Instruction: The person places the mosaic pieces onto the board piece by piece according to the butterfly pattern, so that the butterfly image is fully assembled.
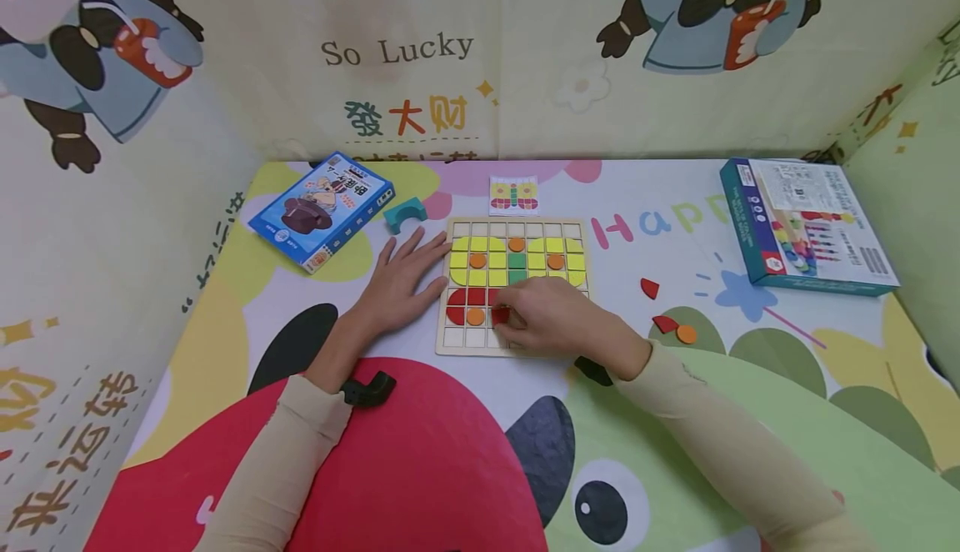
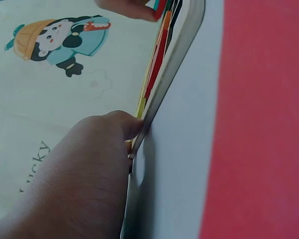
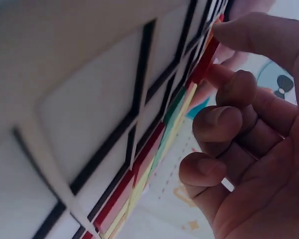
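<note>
A wooden grid board (image 1: 454, 340) lies on the table, with yellow squares (image 1: 497, 260), green squares (image 1: 517, 261), red pieces (image 1: 465, 297) and orange discs (image 1: 476, 317) in its cells. My left hand (image 1: 401, 283) has its fingers spread, and its thumb and fingertips touch the board's left edge. Over the lower middle of the board, my right hand (image 1: 555, 314) pinches a red tile (image 3: 206, 62) between thumb and forefinger. The other fingers (image 3: 217, 124) of that hand are bent. Part of the board's lower right is hidden under the right hand.
A butterfly pattern card (image 1: 513, 195) lies beyond the board. On the left are a blue box (image 1: 322, 210) and a teal arch block (image 1: 405, 215). Red wedges (image 1: 649, 288) and an orange disc (image 1: 686, 334) lie to the right, before a larger box (image 1: 813, 227).
</note>
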Demonstrator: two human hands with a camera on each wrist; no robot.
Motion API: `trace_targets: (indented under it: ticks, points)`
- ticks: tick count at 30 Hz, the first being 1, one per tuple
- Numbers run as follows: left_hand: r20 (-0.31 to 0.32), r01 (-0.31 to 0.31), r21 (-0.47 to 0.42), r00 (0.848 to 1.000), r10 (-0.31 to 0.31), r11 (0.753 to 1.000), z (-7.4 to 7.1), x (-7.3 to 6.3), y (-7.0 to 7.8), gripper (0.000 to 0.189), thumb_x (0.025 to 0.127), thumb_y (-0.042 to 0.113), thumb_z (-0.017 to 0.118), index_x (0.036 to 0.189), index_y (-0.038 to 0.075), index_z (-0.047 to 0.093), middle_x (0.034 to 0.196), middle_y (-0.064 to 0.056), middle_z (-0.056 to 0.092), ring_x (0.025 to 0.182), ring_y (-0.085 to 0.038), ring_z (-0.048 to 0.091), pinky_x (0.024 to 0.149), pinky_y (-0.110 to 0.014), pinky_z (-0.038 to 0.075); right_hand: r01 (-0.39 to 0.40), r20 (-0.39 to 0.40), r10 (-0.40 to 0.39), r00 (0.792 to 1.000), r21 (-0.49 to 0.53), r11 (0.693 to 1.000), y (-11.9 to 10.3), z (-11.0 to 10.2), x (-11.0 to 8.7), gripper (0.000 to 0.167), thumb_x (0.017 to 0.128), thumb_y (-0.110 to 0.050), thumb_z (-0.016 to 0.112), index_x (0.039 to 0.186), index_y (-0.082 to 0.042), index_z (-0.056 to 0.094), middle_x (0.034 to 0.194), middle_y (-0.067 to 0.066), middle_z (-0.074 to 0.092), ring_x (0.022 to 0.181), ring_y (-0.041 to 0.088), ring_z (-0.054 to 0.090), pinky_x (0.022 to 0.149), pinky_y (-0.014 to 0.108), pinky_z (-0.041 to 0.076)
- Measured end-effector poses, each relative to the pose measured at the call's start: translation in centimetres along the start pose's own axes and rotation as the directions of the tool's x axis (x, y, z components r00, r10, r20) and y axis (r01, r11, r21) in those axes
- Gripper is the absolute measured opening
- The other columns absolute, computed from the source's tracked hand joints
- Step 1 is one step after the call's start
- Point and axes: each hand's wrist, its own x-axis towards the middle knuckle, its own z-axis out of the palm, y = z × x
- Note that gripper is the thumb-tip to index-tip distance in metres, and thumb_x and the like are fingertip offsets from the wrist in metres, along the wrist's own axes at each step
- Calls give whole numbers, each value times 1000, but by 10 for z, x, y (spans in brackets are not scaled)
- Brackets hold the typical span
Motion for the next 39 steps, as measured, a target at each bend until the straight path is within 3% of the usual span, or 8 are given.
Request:
trace_targets:
  ticks: [6, 13, 19, 27, 33, 39]
  points:
    - [-3, -5, 7, 1000, 5, 1000, 1, 0, 1, 70, 103, 51, 55, 167, 27, 36, 178, 4, 28, 169, -30, 8, 134, -66, 1, -18, 18, 19, 1000, -12, 1000, -2, 2, 2, 28, 95, -31, 78, 117, -15, 77, 102, -2, 80, 79, 10, 67, 73, 25, 59]
    - [-8, -4, 9, 1000, 4, 1000, 0, 0, -1, 71, 103, 51, 55, 167, 27, 36, 177, 3, 28, 169, -30, 8, 134, -66, 1, -42, 4, 42, 999, 4, 999, -2, 0, 1, 34, 96, -29, 79, 126, -15, 76, 110, 1, 81, 84, 13, 71, 76, 27, 60]
    - [-12, -2, 4, 1000, 2, 1000, 2, -1, -1, 71, 103, 51, 55, 167, 28, 35, 177, 4, 29, 169, -29, 8, 134, -66, 1, -140, -26, 141, 990, 49, 989, 6, -6, -7, 36, 95, -30, 81, 128, -16, 75, 88, -4, 76, 71, 12, 62, 66, 27, 54]
    - [-20, -7, 1, 1000, 7, 1000, 3, 0, 1, 71, 103, 51, 56, 167, 28, 36, 177, 4, 29, 169, -29, 9, 134, -66, 2, -231, -96, 241, 966, 105, 967, 37, -25, -57, 28, 94, -25, 82, 117, -10, 78, 65, -4, 56, 61, 11, 48, 57, 26, 40]
    - [-20, -5, 8, 1000, 5, 1000, 2, 0, 1, 71, 103, 51, 56, 167, 28, 36, 177, 4, 29, 169, -29, 9, 134, -66, 2, -297, -79, 308, 948, 123, 947, 61, -29, -98, 24, 94, -22, 81, 114, -9, 79, 65, -6, 54, 59, 9, 45, 55, 22, 39]
    - [-18, 1, 3, 1000, -1, 1000, 3, 0, 1, 71, 103, 51, 56, 167, 29, 35, 177, 5, 29, 169, -29, 8, 134, -66, 1, -315, -12, 319, 948, 134, 940, 72, -21, -117, 21, 94, -21, 81, 114, -12, 79, 66, -7, 51, 61, 9, 45, 57, 23, 37]
